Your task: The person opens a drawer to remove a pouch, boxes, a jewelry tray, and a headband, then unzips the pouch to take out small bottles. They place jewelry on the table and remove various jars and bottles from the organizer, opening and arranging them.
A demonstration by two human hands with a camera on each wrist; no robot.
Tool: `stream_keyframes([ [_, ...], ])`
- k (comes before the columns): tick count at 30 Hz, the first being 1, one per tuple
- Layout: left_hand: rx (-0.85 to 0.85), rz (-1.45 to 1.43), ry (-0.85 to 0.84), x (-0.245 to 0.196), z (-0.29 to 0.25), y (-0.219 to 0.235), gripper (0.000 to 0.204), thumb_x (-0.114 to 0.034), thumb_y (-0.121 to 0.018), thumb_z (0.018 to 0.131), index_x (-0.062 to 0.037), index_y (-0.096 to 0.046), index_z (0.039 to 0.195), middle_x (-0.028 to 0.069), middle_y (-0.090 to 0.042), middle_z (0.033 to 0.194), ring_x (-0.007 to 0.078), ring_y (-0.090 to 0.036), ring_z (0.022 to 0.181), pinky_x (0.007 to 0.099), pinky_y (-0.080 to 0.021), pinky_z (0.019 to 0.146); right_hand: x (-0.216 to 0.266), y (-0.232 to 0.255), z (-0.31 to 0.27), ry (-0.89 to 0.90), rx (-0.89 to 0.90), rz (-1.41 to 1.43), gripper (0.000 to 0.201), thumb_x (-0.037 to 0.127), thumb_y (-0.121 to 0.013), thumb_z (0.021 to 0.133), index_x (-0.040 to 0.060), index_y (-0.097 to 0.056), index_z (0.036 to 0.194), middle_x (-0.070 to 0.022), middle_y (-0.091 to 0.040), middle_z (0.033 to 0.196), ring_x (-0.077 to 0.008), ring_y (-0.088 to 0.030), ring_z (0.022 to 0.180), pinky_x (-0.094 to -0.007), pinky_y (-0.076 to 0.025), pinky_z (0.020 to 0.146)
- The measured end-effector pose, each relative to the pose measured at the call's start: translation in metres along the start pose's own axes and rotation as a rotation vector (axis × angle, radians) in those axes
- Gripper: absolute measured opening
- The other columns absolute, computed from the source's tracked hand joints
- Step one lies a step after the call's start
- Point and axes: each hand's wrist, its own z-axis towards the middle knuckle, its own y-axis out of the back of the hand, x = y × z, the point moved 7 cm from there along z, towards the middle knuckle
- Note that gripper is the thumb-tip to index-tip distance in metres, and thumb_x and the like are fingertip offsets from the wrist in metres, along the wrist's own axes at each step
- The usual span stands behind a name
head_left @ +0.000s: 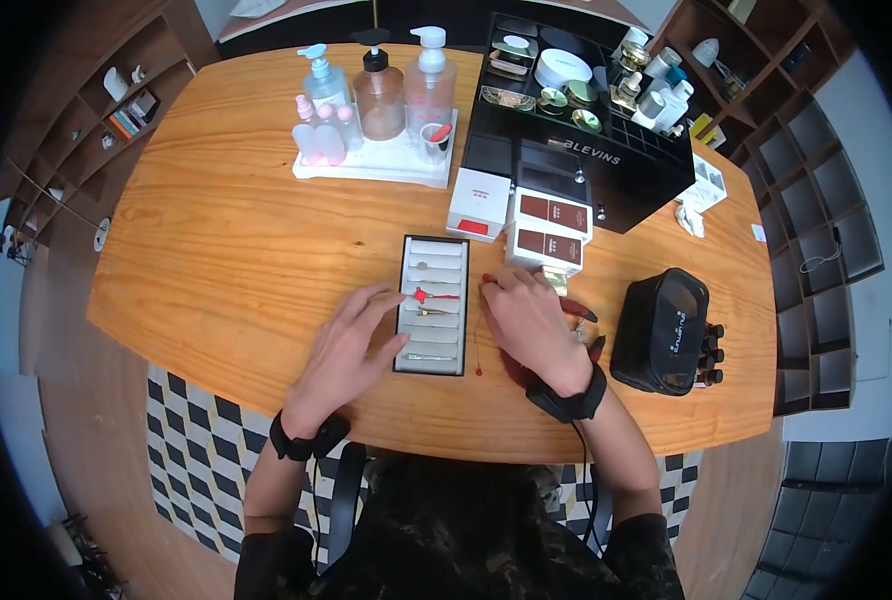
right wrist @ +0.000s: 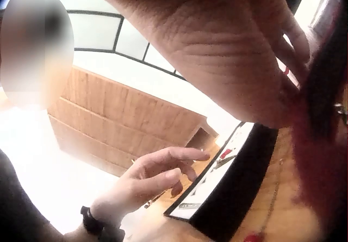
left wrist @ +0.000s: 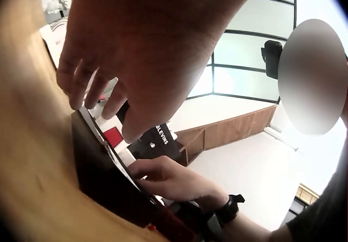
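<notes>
A black-rimmed jewelry tray (head_left: pixel 432 366) with pale padded rows lies in front of me. In its middle rows sit a red ornament on a red band (head_left: pixel 422 296) and a small gold-coloured piece (head_left: pixel 429 312). My left hand (head_left: pixel 344 345) is at the tray's left side, its fingers loosely spread, the fingertips right at the rim. To the tray's right, my right hand (head_left: pixel 536 325), fingers curled, pinches the upper end of a thin chain with red beads (head_left: pixel 480 372). The chain trails down along the tabletop. Under this hand is a dark red fuzzy thing (right wrist: pixel 321 171) with black tips, partly hidden.
A black case (head_left: pixel 656 335) stands at right with small dark bottles (head_left: pixel 713 352) beside it. White and brown boxes (head_left: pixel 546 248) stand before a black BLEVINS organizer (head_left: pixel 606 175) loaded with cosmetics. Pump bottles (head_left: pixel 380 95) stand on a white stand (head_left: pixel 366 174) at the back.
</notes>
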Motion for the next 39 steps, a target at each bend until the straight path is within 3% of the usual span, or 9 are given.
stream_keyframes([
  [6,-0.043,0.02,-0.072,-0.007,0.007,0.006,0.023,-0.007,-0.079,0.09,-0.0028,-0.071,0.111,0.0154,-0.067,0.107,0.0382,-0.062,0.104,0.0448,-0.053,0.091,0.012,0.018,-0.004,0.017,-0.103,0.056,0.01,0.008,-0.075,0.082,0.0027,-0.072,0.089,-0.0111,-0.066,0.091,-0.0315,-0.066,0.096,-0.0431,-0.052,0.085],
  [9,0.01,0.052,-0.091,-0.007,0.016,0.001,0.017,-0.008,-0.079,0.09,-0.0019,-0.07,0.104,0.0133,-0.066,0.097,0.036,-0.061,0.097,0.0442,-0.052,0.085,0.026,0.025,-0.026,-0.013,0.031,0.126,0.009,0.008,-0.075,0.083,0.0033,-0.07,0.089,-0.0101,-0.066,0.092,-0.0316,-0.066,0.097,-0.0432,-0.051,0.084],
  [12,0.013,0.028,-0.153,-0.013,0.026,-0.003,0.016,-0.009,-0.079,0.089,-0.0019,-0.07,0.1,0.0118,-0.065,0.094,0.0346,-0.06,0.095,0.044,-0.051,0.082,0.041,0.022,-0.048,0.002,0.028,0.102,0.009,0.011,-0.074,0.081,0.0056,-0.07,0.087,-0.0077,-0.066,0.091,-0.0291,-0.065,0.101,-0.0432,-0.049,0.088],
  [19,0.078,0.123,-0.189,-0.017,0.038,-0.017,0.017,-0.011,-0.08,0.088,-0.0022,-0.071,0.099,0.012,-0.065,0.094,0.0344,-0.06,0.095,0.0441,-0.052,0.083,0.058,0.015,-0.057,0.056,0.031,0.072,0.008,0.013,-0.072,0.081,0.0066,-0.072,0.086,-0.0084,-0.067,0.094,-0.0276,-0.064,0.105,-0.0426,-0.046,0.096],
  [25,0.093,0.156,-0.217,-0.018,0.041,-0.019,0.013,-0.011,-0.077,0.09,-0.0025,-0.068,0.095,0.0125,-0.064,0.094,0.0346,-0.06,0.095,0.0454,-0.052,0.082,0.042,0.037,-0.057,-0.029,-0.091,0.318,0.006,0.01,-0.073,0.086,0.005,-0.071,0.089,-0.0098,-0.069,0.1,-0.0297,-0.066,0.102,-0.0428,-0.048,0.094],
  [31,0.047,0.138,-0.273,-0.036,0.037,-0.009,0.012,-0.01,-0.075,0.092,-0.0026,-0.065,0.094,0.0119,-0.064,0.094,0.0345,-0.061,0.094,0.0449,-0.051,0.08,0.033,0.053,-0.056,-0.118,-0.183,0.452,0.016,0.008,-0.077,0.089,0.0022,-0.071,0.103,-0.0118,-0.07,0.102,-0.0365,-0.07,0.094,-0.046,-0.055,0.081],
  [33,0.177,-0.037,-0.219,-0.048,0.031,-0.012,0.013,-0.01,-0.076,0.094,-0.0028,-0.065,0.095,0.0123,-0.064,0.094,0.0347,-0.062,0.094,0.044,-0.051,0.08,0.03,0.056,-0.056,-0.26,-0.198,0.651,0.023,0.009,-0.078,0.091,0.0014,-0.071,0.111,-0.0133,-0.071,0.1,-0.0375,-0.072,0.091,-0.0442,-0.058,0.074],
  [37,0.26,-0.117,-0.274,-0.059,0.025,-0.023,0.013,-0.01,-0.076,0.094,-0.0031,-0.066,0.097,0.0123,-0.065,0.096,0.0348,-0.063,0.095,0.0435,-0.051,0.081,0.028,0.041,-0.06,-0.27,-0.142,0.854,0.02,0.01,-0.079,0.092,0.0006,-0.072,0.108,-0.0155,-0.072,0.095,-0.0371,-0.073,0.083,-0.0429,-0.058,0.068],
  [39,0.277,-0.189,-0.264,-0.055,0.025,-0.028,0.014,-0.01,-0.077,0.094,-0.0028,-0.066,0.1,0.0126,-0.065,0.096,0.0353,-0.063,0.095,0.0435,-0.052,0.083,0.027,0.042,-0.06,-0.238,-0.163,0.804,0.015,0.005,-0.082,0.09,-0.0033,-0.075,0.099,-0.0148,-0.072,0.086,-0.0277,-0.073,0.071,-0.0341,-0.055,0.063],
])
